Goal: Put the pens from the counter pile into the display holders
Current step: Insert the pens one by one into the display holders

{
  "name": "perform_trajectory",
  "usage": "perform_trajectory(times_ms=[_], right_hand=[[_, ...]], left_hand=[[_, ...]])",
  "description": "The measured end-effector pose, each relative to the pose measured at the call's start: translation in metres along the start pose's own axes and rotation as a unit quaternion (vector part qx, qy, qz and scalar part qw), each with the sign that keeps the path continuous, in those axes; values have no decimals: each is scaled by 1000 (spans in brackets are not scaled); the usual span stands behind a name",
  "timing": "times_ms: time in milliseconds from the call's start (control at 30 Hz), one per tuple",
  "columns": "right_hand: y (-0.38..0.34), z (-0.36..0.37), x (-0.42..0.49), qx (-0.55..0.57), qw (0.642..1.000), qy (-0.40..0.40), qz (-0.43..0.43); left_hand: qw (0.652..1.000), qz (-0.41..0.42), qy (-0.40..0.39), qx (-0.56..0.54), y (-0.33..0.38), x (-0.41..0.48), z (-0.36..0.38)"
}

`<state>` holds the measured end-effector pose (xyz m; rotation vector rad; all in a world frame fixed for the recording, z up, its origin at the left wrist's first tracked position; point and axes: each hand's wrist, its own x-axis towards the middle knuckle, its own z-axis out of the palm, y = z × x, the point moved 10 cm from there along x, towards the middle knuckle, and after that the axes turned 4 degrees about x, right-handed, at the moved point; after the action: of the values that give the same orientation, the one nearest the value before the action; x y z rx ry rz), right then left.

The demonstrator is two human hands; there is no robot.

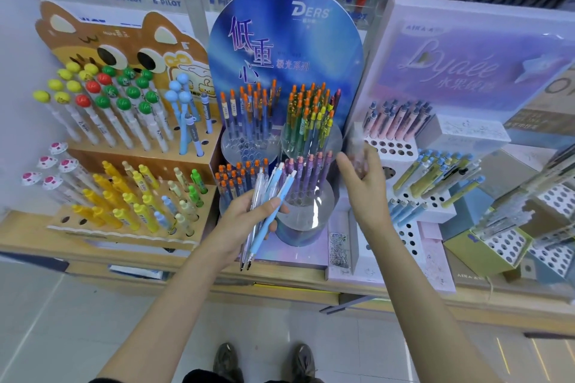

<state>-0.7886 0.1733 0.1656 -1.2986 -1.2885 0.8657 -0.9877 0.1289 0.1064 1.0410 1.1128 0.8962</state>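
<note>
My left hand [249, 214] grips a small bundle of pens [267, 205], light blue and pale pink, tips pointing down toward me. It hangs in front of the blue DERS display [286, 50] with its round clear holders. My right hand [362, 174] is raised to the right of that display and pinches a pale, blurred pen [357, 146] upright. Just beyond it is the white perforated holder [392, 146] of the pink Lyaee stand, where pink and blue pens fill the back rows and several front holes are open.
A brown cat-shaped stand [124, 165] with yellow, green and ball-topped pens stands at the left. More white tiered holders with yellow and blue pens [435, 177] and perforated boxes [504, 246] crowd the right. The wooden counter edge [280, 286] runs below; my shoes show on the tiled floor.
</note>
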Motion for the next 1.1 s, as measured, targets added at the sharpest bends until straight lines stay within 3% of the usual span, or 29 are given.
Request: perform_trajectory(times_ms=[67, 233, 367, 633, 733, 867, 1100], right_hand=[[10, 1, -23, 87, 994, 15, 70], [35, 31, -67, 224, 941, -100, 235], [40, 14, -76, 267, 920, -119, 261], [67, -63, -75, 280, 923, 0, 264], [69, -114, -73, 223, 946, 101, 210], [75, -172, -70, 118, 957, 211, 159], [85, -184, -45, -88, 974, 182, 105]], left_hand=[[1000, -7, -11, -11, 0, 0, 7], [998, -20, -39, -33, -6, 4, 41], [996, -46, -67, -47, -23, 6, 77], [993, -86, -50, -57, -47, 6, 130], [993, -106, 12, -45, -56, 10, 127], [995, -90, 27, -25, -55, 14, 125], [998, -64, 3, -14, -43, 21, 125]])
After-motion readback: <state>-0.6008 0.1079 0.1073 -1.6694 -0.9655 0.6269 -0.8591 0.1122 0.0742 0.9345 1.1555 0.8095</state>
